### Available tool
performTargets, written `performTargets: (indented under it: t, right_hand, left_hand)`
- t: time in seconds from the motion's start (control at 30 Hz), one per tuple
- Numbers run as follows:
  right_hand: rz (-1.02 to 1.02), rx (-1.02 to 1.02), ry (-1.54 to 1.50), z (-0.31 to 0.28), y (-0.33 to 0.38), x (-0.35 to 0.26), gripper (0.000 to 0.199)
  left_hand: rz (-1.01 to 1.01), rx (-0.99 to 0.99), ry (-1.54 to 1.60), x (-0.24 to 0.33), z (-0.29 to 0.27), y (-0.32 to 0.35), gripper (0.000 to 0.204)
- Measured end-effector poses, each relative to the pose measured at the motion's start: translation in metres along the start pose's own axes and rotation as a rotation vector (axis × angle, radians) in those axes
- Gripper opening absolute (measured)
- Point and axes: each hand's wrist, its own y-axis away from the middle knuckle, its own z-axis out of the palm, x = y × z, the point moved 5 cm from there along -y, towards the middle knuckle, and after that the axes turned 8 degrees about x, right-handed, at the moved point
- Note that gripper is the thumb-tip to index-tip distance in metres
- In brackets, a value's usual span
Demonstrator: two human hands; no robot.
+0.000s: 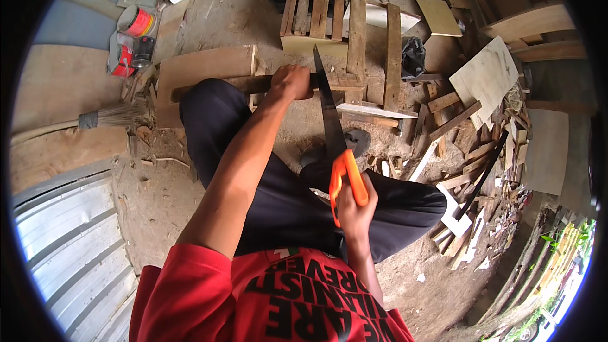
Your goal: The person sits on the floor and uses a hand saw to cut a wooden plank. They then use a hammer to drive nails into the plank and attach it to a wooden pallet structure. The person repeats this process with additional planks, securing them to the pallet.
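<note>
My right hand (358,208) is wrapped round the orange handle of a handsaw (332,121). The dark blade points away from me and crosses a narrow wooden plank (342,81) near its right end. Closed over the same plank, my left hand (292,82) presses on it just left of the blade. The plank lies sideways in front of me, passing by my left knee, with its right end at a slatted wooden piece (322,0). Whether the teeth have cut into the wood cannot be made out.
Beyond my left knee lies a wide wooden board (206,66). Paint cans (136,21) and a broom (117,117) are at the left. Offcuts (478,171) pile up at the right, by a pale panel (484,79). A corrugated metal sheet (82,234) stands lower left.
</note>
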Motion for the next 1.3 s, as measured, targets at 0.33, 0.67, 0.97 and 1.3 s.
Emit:
performTargets:
  t: [0.33,0.67,0.97,1.3]
  right_hand:
    - [0.09,0.018,0.129,-0.048,0.043,-0.023,0.017]
    - [0.031,-0.006,0.126,-0.07,0.054,-0.02,0.025]
    - [0.048,-0.014,0.019,-0.059,0.08,0.002,0.025]
    - [-0.184,0.026,0.167,-0.038,0.067,-0.026,0.019]
  left_hand:
    - [-0.1,0.082,0.033,-0.005,0.009,-0.018,0.029]
    - [-0.051,-0.036,0.014,0.005,-0.001,0.002,0.035]
    - [-0.008,-0.241,0.106,-0.005,0.004,-0.014,0.033]
    - [-0.088,-0.446,0.108,-0.01,-0.001,-0.028,0.029]
